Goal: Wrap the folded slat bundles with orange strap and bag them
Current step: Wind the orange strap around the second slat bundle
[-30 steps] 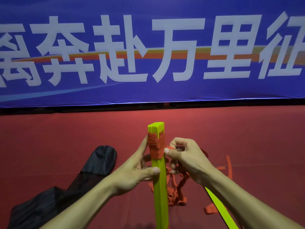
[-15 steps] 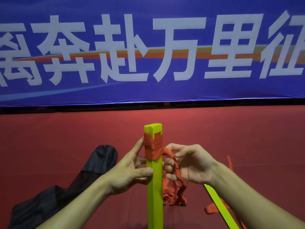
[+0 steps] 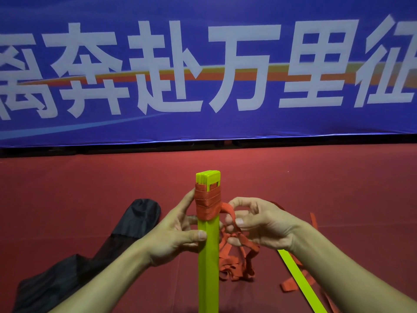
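A bundle of folded yellow-green slats (image 3: 208, 256) stands upright in the middle of the view. Orange strap (image 3: 207, 204) is wound several times round it just below its top. My left hand (image 3: 176, 233) grips the bundle from the left, thumb across its front below the wrap. My right hand (image 3: 259, 224), just right of the bundle, pinches the loose strap (image 3: 230, 213) that runs off the wrap. More orange strap (image 3: 237, 265) hangs and piles on the floor below that hand.
A black bag (image 3: 126, 231) lies on the red floor (image 3: 327, 188) to the left. A second yellow-green slat (image 3: 297, 281) lies on the floor under my right forearm, among loose strap pieces. A blue banner (image 3: 203, 64) hangs at the back.
My right hand has dropped from the wrap to beside the bundle and drawn the loose strap out to the right. The bundle shifted slightly left. My left hand keeps its grip.
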{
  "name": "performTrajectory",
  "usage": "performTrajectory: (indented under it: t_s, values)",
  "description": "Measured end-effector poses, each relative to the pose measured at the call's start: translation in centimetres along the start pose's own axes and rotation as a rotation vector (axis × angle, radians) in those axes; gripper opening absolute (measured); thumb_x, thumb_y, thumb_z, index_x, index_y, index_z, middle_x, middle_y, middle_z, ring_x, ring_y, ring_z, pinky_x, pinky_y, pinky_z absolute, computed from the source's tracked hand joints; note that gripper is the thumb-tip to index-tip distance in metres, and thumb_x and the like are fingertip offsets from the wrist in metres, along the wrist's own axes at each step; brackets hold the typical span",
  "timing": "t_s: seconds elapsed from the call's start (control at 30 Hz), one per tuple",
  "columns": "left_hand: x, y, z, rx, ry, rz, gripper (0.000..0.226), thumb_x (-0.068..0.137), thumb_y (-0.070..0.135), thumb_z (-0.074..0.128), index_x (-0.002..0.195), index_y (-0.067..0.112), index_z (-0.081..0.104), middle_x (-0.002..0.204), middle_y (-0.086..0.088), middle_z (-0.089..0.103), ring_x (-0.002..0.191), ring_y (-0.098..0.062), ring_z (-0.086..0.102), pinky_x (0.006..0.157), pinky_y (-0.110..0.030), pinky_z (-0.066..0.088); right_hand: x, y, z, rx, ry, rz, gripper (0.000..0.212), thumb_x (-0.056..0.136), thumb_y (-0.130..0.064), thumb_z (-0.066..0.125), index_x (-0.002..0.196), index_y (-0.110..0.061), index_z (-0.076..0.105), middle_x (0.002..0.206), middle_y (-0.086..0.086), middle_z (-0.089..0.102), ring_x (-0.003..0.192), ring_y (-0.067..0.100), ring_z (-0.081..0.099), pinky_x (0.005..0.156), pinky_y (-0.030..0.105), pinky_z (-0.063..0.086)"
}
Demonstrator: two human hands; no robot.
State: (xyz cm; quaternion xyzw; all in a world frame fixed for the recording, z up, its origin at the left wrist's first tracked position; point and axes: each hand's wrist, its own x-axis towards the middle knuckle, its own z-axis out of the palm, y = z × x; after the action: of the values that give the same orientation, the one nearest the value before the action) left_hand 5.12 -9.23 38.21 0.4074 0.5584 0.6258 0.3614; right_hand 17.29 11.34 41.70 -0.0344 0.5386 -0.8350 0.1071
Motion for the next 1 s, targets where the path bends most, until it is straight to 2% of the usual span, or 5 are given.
performTrajectory:
  t_s: [0.3, 0.5, 0.63, 0.77, 1.0]
  values:
    - [-0.2, -0.3, -0.8, 0.007, 0.051, -0.019, 0.102, 0.062, 0.033, 0.095, 0.140, 0.055, 0.034, 0.119, -0.023, 0.068, 0.102, -0.040, 0.068, 0.073, -0.038, 0.057, 0.6, -0.2, 0.6, -0.281, 0.243, -0.075, 0.020, 0.070, -0.003, 0.076, 0.069, -0.013, 0.058, 0.060, 0.006, 0.042, 0.047, 0.012, 0.039, 0.042, 0.023, 0.048]
    - [-0.1, -0.2, -0.5, 0.003, 0.051, -0.022, 0.103, 0.066, 0.024, 0.092, 0.145, 0.045, 0.029, 0.113, -0.019, 0.071, 0.088, -0.025, 0.071, 0.062, -0.029, 0.054, 0.8, -0.1, 1.1, -0.255, 0.176, 0.055, 0.027, 0.078, -0.018, 0.076, 0.068, -0.014, 0.052, 0.067, 0.011, 0.043, 0.061, 0.021, 0.055, 0.059, 0.036, 0.054]
    - [0.0, -0.3, -0.1, 0.089, 0.090, -0.005, 0.095, 0.079, 0.009, 0.079, 0.145, 0.051, 0.025, 0.112, -0.016, 0.072, 0.082, -0.019, 0.069, 0.060, -0.027, 0.052, 1.0, 0.2, 1.3, -0.451, 0.349, -0.055, 0.036, 0.085, -0.013, 0.072, 0.061, -0.014, 0.046, 0.056, 0.005, 0.051, 0.056, 0.023, 0.056, 0.064, 0.042, 0.055]
    - [0.2, -0.1, 0.5, 0.134, 0.151, 0.034, 0.094, 0.087, -0.008, 0.065, 0.147, 0.051, 0.025, 0.104, -0.014, 0.071, 0.066, -0.012, 0.063, 0.053, -0.022, 0.048, 1.1, 0.4, 1.6, -0.535, 0.373, -0.215, 0.031, 0.084, -0.005, 0.072, 0.068, -0.008, 0.046, 0.055, 0.008, 0.059, 0.050, 0.023, 0.057, 0.049, 0.028, 0.042]
    - [0.7, 0.4, 1.8, 0.208, 0.298, 0.087, 0.096, 0.088, -0.009, 0.067, 0.126, 0.075, 0.041, 0.105, -0.008, 0.073, 0.075, -0.027, 0.055, 0.069, -0.041, 0.043, 1.5, 1.1, 3.0, -0.519, 0.441, -0.252, 0.033, 0.082, -0.015, 0.077, 0.067, -0.010, 0.048, 0.054, 0.011, 0.047, 0.046, 0.021, 0.047, 0.052, 0.036, 0.054]
